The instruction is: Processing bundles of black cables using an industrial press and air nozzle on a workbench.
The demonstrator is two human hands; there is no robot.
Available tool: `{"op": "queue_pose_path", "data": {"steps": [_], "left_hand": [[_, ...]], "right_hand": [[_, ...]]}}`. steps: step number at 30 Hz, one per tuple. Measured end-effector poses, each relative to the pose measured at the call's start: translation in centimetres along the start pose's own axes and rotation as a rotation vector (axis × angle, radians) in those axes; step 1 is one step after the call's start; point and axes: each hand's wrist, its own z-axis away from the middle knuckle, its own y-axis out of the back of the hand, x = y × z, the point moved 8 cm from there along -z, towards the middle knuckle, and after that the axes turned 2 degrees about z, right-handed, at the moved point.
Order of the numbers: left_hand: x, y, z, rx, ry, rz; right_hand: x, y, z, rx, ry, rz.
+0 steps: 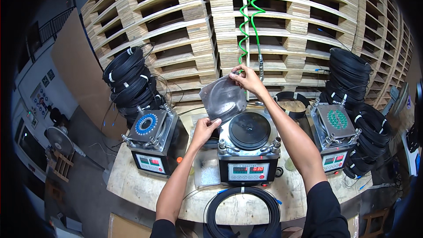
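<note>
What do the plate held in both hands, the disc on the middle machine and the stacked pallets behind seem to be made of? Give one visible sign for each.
Plate: probably metal, dull grey with soft sheen and smudges.
Disc: looks like black rubber or plastic, smooth, faintly glossy; uncertain.
Pallets: pale raw wood, with visible boards and blocks.

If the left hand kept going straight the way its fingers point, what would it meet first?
The left hand already pinches the square grey metal plate at its lower edge; beyond that, probably the stacked wooden pallets, though depth is unclear.

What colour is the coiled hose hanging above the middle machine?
Bright green: the coiled hose shows clearly in the head view, hanging before the stacked wooden pallets.
</note>
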Motion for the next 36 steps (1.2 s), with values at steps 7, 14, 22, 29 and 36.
{"op": "queue_pose_path", "data": {"steps": [7, 14, 22, 29, 36], "left_hand": [[0.2, 0.7, -0.1, 0.06, -0.047, -0.137], [0.4, -1.5, -0.2, 0.03, -0.026, -0.113], [-0.5, 0.5, 0.6, 0.075, -0.037, -0.104], [0.2, 0.6, 0.6, 0.108, -0.084, -0.141], [0.2, 1.0, 1.2, 0.033, -0.142, -0.051]], "right_hand": [[12.6, 12.8, -4.2, 0.465, -0.004, 0.325], [25.6, 13.2, -7.7, 0.007, -0.237, 0.416], [13.7, 10.7, -4.0, -0.021, -0.122, 0.36], [-3.6, 9.7, 8.2, -0.068, -0.084, -0.222], [-11.1, 3.6, 22.0, 0.165, -0.172, -0.436]]}}
